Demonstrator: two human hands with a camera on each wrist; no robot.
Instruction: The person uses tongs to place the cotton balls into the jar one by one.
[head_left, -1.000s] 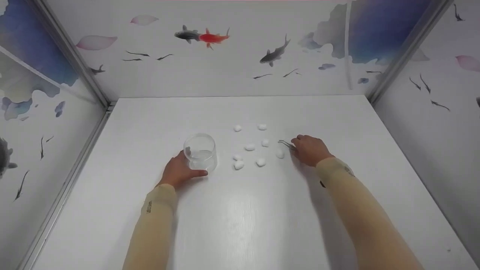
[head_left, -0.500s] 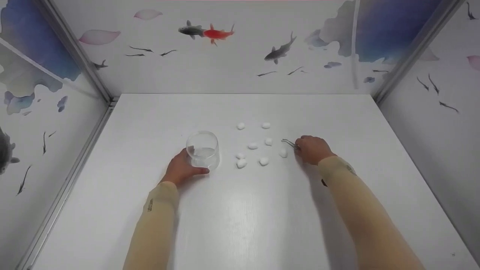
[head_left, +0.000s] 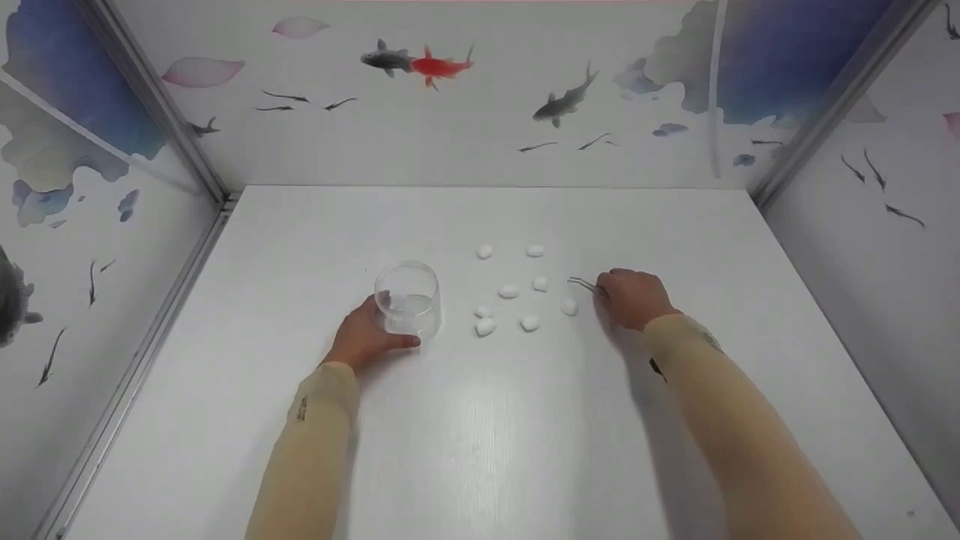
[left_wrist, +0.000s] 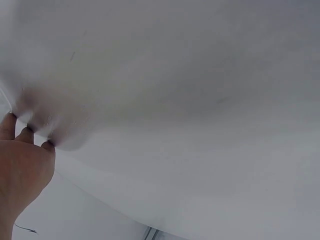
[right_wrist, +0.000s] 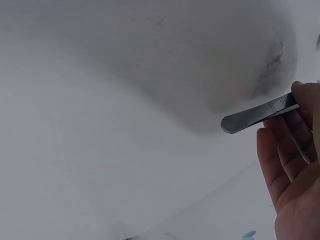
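Note:
At left centre in the head view, my left hand [head_left: 364, 336] grips a clear, round jar [head_left: 427, 319] standing on the table, thumb along its near side. The jar looks bare inside. My right hand [head_left: 637, 298] holds metal tweezers [head_left: 585, 285] with the tips pointing left; the right wrist view shows their blunt rear end [right_wrist: 250, 118] sticking out of the grip. Between the hands lie several white cotton balls [head_left: 508, 291]. The closest cotton ball [head_left: 570, 307] sits just below the tweezer tips, apart from them. Nothing shows between the tips.
A white tabletop [head_left: 465, 435] lies under everything. Its far edge meets a back panel [head_left: 465, 150] printed with fish, and side panels [head_left: 885, 247] rise at left and right. Two cotton balls [head_left: 485, 326] touch or nearly touch, nearest the jar.
The head view has shifted slightly, so everything appears a little further right. Both hands keep hold of the jar and the tweezers, with hardly any movement across the table.

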